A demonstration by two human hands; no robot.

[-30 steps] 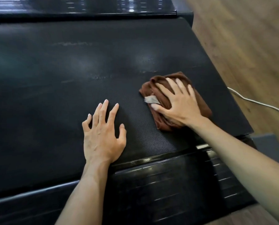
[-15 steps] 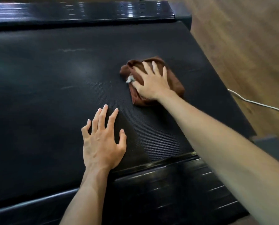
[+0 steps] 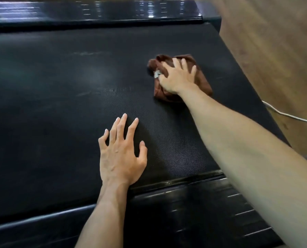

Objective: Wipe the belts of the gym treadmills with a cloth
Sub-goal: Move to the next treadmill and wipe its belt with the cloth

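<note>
Right hand (image 3: pixel 178 78) lies on the brown cloth (image 3: pixel 201 78), fingers spread and near flat, pressing it onto the treadmill belt (image 3: pixel 59 72). Cloth is bunched, at about 1 o'clock from frame centre, close to the belt's right edge. A white tag (image 3: pixel 156 73) pokes out at the cloth's 9 o'clock side, next to the thumb. Left hand (image 3: pixel 121 154) is palm-down on the belt at 6 o'clock, fingers splayed, gripping nothing, well apart from the cloth. Glossy black side rail (image 3: pixel 193 199) runs along the near edge. Wood floor (image 3: pixel 274 51) at 2 o'clock, with a white cable (image 3: pixel 290 116) on it at 3 o'clock.
</note>
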